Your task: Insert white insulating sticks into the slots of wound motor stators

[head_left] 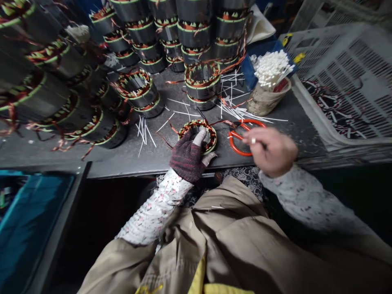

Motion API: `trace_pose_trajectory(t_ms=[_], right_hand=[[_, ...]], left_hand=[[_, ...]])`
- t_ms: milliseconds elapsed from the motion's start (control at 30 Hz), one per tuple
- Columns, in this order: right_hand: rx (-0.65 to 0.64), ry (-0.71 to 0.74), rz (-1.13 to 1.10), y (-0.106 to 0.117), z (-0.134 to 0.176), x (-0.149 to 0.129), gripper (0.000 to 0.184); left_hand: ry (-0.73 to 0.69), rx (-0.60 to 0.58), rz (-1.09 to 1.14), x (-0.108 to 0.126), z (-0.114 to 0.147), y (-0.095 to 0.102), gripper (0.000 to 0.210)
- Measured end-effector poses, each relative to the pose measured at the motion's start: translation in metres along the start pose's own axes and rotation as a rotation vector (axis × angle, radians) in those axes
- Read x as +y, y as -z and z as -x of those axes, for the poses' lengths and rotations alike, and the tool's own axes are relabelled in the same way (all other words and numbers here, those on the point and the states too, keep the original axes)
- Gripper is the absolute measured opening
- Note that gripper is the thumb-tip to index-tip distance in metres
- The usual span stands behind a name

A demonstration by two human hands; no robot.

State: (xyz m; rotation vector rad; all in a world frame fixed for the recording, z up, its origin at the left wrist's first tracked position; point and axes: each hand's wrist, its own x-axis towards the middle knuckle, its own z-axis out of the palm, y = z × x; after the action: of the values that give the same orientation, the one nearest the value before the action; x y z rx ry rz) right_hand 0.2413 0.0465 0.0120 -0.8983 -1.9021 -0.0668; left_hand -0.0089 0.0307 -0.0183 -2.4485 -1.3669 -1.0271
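Note:
My left hand (191,157), in a dark maroon fingerless glove, grips a motor stator (211,143) near the table's front edge. Its thumb and fingers bend over the rim, and the hand hides the stator's near left part. The stator has copper windings and a pale green edge. My bare right hand (272,151) is closed in a pinch, slightly blurred, with the small end of a white tube (253,141) showing at its fingers. Just left of and under that hand lie red-handled scissors (234,148); the stator's leads reach toward their blades.
Two wound stators (202,92) (142,96) stand behind, with tall stator stacks (194,32) at back and left. White tubes (145,134) lie scattered. A cup (263,100) holds many more. A white plastic crate (337,49) stands right, a blue bin (39,212) lower left.

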Motion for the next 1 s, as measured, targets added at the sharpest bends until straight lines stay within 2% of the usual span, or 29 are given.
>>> trace_pose_trajectory(t_ms=[67,133,233,400,533,633,833,933,1000], right_hand=[[-0.092,0.134,-0.116,-0.001,0.019,-0.020,0.022],[-0.124,0.168,-0.212,-0.001,0.034,-0.028,0.023],[-0.150,0.122,-0.236,0.004,0.045,-0.029,0.019],[-0.154,-0.011,-0.217,0.013,0.047,-0.031,0.028],[-0.136,0.058,-0.300,0.005,0.047,-0.034,0.013],[-0.112,0.090,-0.340,-0.001,0.052,-0.034,0.013],[-0.149,-0.004,-0.363,-0.003,0.055,-0.035,0.019],[-0.160,-0.119,-0.358,-0.016,0.045,-0.039,0.018],[-0.156,-0.228,-0.406,-0.030,0.035,-0.041,0.014]], left_hand=[[0.021,-0.032,0.012,0.000,0.001,0.001,0.079],[0.040,-0.055,0.038,0.001,0.001,0.001,0.077],[0.043,-0.059,0.049,0.001,0.001,0.001,0.077],[0.007,-0.036,-0.015,-0.002,0.000,0.002,0.079],[0.016,-0.061,-0.022,-0.002,0.001,0.004,0.081],[-0.004,-0.035,-0.021,-0.002,0.000,0.004,0.078],[0.017,-0.038,0.009,-0.002,-0.001,0.004,0.077],[0.057,-0.051,0.128,0.000,0.001,0.002,0.076],[0.133,-0.041,0.292,0.002,0.002,0.000,0.073]])
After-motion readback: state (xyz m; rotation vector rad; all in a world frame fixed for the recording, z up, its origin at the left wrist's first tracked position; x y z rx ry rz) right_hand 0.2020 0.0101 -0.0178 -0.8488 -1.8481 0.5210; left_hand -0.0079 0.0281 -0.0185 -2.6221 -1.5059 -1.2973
